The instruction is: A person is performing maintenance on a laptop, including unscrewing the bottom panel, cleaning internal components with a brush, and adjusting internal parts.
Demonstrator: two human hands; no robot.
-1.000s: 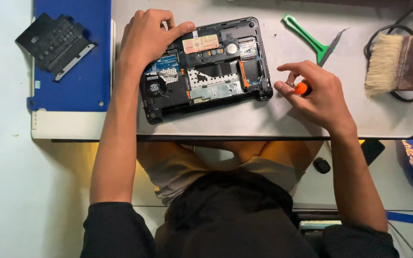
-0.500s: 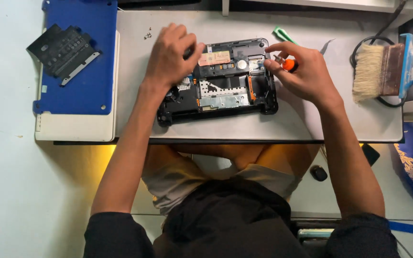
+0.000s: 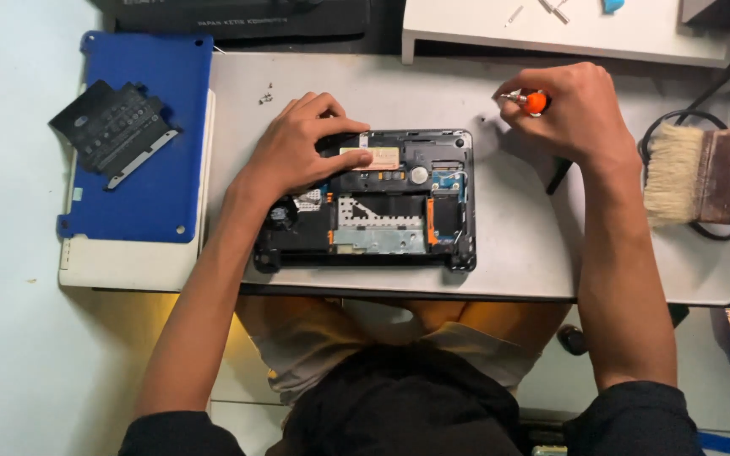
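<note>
1. 2 bare hands are in view, both the person's own, over 1 grey worktop (image 3: 509, 253).
2. The left hand (image 3: 302, 143) lies flat and spread on the upper left part of 1 opened laptop base (image 3: 373, 203); its grip is loose, closed on nothing, with the fingertips pressing near a tan label on the base.
3. The right hand (image 3: 572, 110) has its grip closed around 1 screwdriver (image 3: 527, 101) with an orange collar; the metal tip pokes out to the left of the fingers.
4. That grip hovers above and to the right of the laptop base, clear of it.
5. The laptop base sits just below the left grip, underside cover off, with 1 round fan at its left end and 1 silver plate in the middle.
6. To the right of the right grip lies 1 wide paintbrush (image 3: 694, 173) with pale bristles, well apart from the laptop base.
7. Far to the left of the left grip, 1 black panel (image 3: 111, 127) rests on 1 blue cover (image 3: 149, 194).
8. A few small screws (image 3: 265, 95) lie just above the left grip; I cannot count them exactly.
</note>
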